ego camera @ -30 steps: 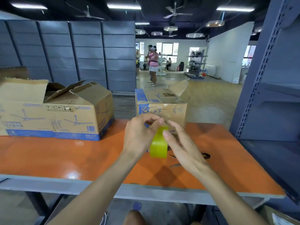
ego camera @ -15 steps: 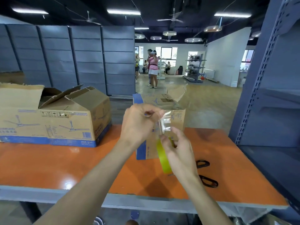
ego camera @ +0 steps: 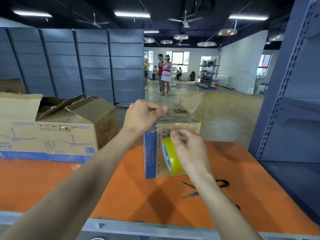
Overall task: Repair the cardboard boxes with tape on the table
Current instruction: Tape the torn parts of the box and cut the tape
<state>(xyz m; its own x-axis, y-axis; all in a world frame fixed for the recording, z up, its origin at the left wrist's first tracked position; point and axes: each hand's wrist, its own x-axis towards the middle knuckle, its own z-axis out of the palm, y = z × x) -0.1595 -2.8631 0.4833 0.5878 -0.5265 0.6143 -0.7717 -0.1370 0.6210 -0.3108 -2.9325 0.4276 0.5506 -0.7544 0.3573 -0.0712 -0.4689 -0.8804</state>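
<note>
A small cardboard box (ego camera: 152, 153) with blue print stands mid-table on the orange table (ego camera: 121, 196), its top flaps partly raised. My right hand (ego camera: 190, 151) grips a yellow tape roll (ego camera: 172, 158) in front of the box's near face. My left hand (ego camera: 143, 115) pinches the free end of the clear tape strip (ego camera: 174, 116), stretched over the box's top front edge. A larger cardboard box (ego camera: 57, 134) with fan drawings sits at the left, its flaps torn and half open.
Black-handled scissors (ego camera: 223, 183) lie open on the table right of my right forearm. A grey metal shelving unit (ego camera: 285, 101) stands at the right. Grey partition panels (ego camera: 86, 63) rise behind the table. People stand far off on the floor beyond.
My hands have drawn apart: the left pulled the tape end up over the small box's top, the right lowered the roll against the box's front face. The strip is longer.
</note>
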